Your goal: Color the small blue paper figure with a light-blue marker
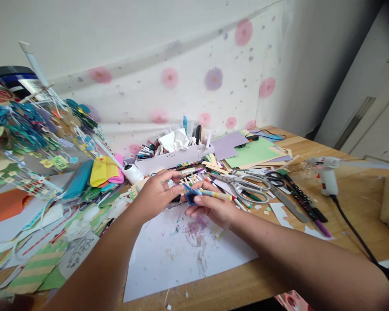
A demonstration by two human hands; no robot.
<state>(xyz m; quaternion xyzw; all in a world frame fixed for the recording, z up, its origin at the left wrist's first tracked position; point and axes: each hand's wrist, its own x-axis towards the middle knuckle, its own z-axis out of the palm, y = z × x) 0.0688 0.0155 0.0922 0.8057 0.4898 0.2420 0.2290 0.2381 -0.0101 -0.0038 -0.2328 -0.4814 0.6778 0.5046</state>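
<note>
My left hand (155, 193) and my right hand (214, 209) meet above a stained white sheet (181, 255) on the wooden table (356, 203). The right hand's fingers are closed round a small dark blue piece (192, 198) together with a yellow-bodied pen (215, 195) that sticks out to the right. The left hand's fingers are curled, their tips pinching at the blue piece from the left. Loose pens and sticks lie just behind both hands.
Large silver scissors (246, 185) and smaller black-handled scissors (275, 179) lie right of my hands. A white glue gun (326, 172) stands at the right with its black cord. A white box of pens (171, 157), coloured paper sheets (253, 153) and paper decorations (35, 129) crowd the back and left.
</note>
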